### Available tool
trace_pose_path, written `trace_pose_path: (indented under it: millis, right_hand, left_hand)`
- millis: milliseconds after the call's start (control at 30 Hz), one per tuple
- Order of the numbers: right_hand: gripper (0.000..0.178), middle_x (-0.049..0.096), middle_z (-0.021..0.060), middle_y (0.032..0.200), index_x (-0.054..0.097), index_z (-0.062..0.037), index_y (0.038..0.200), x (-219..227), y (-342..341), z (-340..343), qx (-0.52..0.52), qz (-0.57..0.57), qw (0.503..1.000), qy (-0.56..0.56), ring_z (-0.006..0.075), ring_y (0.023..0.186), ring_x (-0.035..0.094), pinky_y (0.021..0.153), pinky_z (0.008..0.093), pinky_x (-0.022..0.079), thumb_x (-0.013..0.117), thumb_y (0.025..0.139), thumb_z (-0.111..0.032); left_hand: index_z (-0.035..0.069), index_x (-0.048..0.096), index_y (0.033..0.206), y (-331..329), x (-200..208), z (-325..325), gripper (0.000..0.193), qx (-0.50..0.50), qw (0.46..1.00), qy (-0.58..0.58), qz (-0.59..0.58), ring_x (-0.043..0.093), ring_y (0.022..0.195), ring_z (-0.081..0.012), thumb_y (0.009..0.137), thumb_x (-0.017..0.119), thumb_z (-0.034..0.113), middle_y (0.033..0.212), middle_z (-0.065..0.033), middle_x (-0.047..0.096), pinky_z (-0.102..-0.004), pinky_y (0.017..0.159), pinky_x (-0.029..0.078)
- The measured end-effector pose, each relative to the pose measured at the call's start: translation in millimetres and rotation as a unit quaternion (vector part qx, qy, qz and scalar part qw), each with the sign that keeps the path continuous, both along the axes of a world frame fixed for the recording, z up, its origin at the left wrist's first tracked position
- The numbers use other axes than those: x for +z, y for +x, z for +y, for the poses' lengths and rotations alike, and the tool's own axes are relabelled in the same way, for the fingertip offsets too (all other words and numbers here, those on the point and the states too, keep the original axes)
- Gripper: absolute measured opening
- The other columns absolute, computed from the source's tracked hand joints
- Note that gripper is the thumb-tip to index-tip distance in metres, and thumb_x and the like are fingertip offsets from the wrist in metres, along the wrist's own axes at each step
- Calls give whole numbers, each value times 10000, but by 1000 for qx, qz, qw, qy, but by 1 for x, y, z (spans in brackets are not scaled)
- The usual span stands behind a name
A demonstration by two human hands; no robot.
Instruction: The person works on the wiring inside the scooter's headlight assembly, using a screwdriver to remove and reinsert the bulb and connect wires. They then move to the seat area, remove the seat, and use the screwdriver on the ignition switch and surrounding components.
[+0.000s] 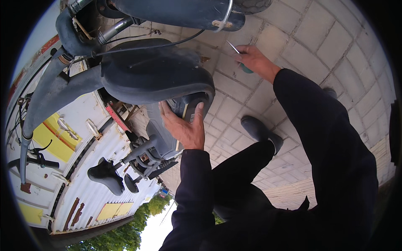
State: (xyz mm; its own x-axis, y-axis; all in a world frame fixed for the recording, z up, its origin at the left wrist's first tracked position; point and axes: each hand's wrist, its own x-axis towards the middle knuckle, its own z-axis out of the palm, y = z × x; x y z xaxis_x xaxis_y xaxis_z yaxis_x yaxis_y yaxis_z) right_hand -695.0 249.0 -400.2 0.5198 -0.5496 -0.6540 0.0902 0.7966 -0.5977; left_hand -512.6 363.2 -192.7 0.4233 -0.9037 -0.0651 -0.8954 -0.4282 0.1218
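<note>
A bike or scooter with a black plastic body (157, 71) fills the left half of the view. My left hand (184, 127) lies against the dark grey part under the rounded body, thumb and fingers stretched apart. Just by the thumb, a recess with a yellowish strip (185, 111) shows at the end of the body. My right hand (254, 62) is closed round a screwdriver (233, 47), its thin metal shaft pointing up and left and a bit of green handle showing below the fingers. The screwdriver is apart from the bike, above the paving.
A black mudguard (180, 12) and part of a tyre (253, 5) are at the top. The handlebar (46, 162) is at far left, the saddle (106, 175) lower down. White metal panels (94, 165) with yellow patches stand behind. My boot (259, 131) rests on block paving (331, 42).
</note>
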Motion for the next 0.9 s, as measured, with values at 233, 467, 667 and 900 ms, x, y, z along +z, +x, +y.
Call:
trace_pose_path:
  millis: [233,467,667,900]
  right_hand:
    - [396,682,112,1135,682,-4,1257,15,64,-44,14,-112,993,22,202,951,656,730,336,571,701,976,-283]
    - [273,665,51,1012,685,-59,1080,16,73,-55,107,-148,983,18,177,793,649,672,349,532,646,986,-312]
    - [267,687,98,976,662,-36,1091,9,66,-45,142,-79,987,5,223,704,691,597,346,553,626,999,-283]
    - [386,678,123,1032,647,9,1203,23,30,-44,303,106,942,-100,225,840,684,687,377,560,672,970,-298]
  left_hand:
    - [-39,379,1548,3,3,-7,1092,-42,999,-31,-5,466,1381,-470,722,943,402,1489,-301,447,-496,1148,389]
    - [-24,512,1467,23,20,-6,917,-68,994,-50,66,574,1301,-409,745,935,351,1415,-248,574,-446,1096,466]
    - [13,605,1399,29,30,10,721,-33,993,-63,93,581,1318,-390,827,863,367,1419,-213,608,-421,1104,467]
    - [31,622,1378,41,56,46,624,43,992,-6,117,599,1269,-373,905,768,411,1369,-183,630,-443,1056,486]
